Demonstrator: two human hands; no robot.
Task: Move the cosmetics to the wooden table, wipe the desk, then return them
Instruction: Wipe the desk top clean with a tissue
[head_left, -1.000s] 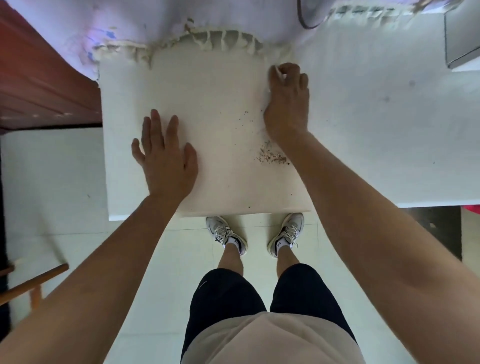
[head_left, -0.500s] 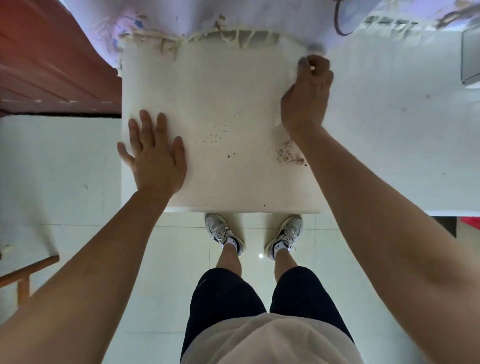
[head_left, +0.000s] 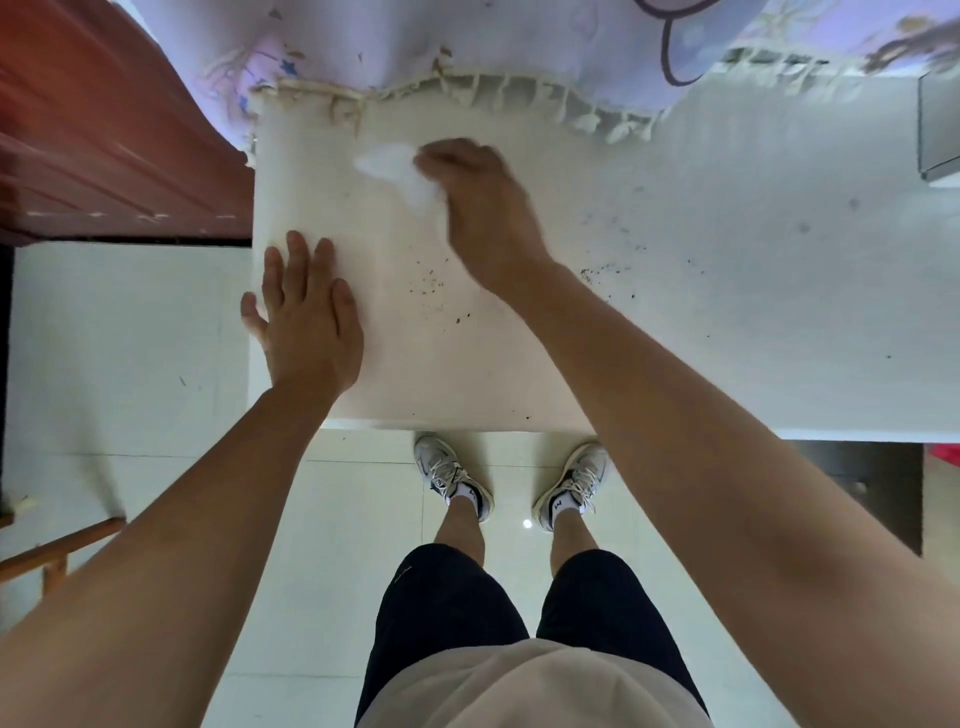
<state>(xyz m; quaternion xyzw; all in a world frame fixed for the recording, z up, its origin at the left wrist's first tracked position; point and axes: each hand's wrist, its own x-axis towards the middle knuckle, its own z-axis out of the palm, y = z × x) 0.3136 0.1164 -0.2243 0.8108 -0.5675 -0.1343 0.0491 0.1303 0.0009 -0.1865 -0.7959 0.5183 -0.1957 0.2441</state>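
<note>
Well, in the head view I see the left hand (head_left: 306, 322) lying flat at centre left of the frame, fingers straight and released, pressing on a cream fringed cloth (head_left: 415, 364). The right hand (head_left: 480, 208) reaches to the upper centre, blurred, its fingers curled down around a white tissue (head_left: 397, 169). The tissue pokes out to their left and lies against the cloth. Dark crumbs (head_left: 431, 286) speckle the cloth between the hands and also the white tabletop (head_left: 753, 322) at right. A reddish wooden surface (head_left: 104, 130) fills the upper left, and a grey object (head_left: 940, 130) sits at the right edge.
</note>
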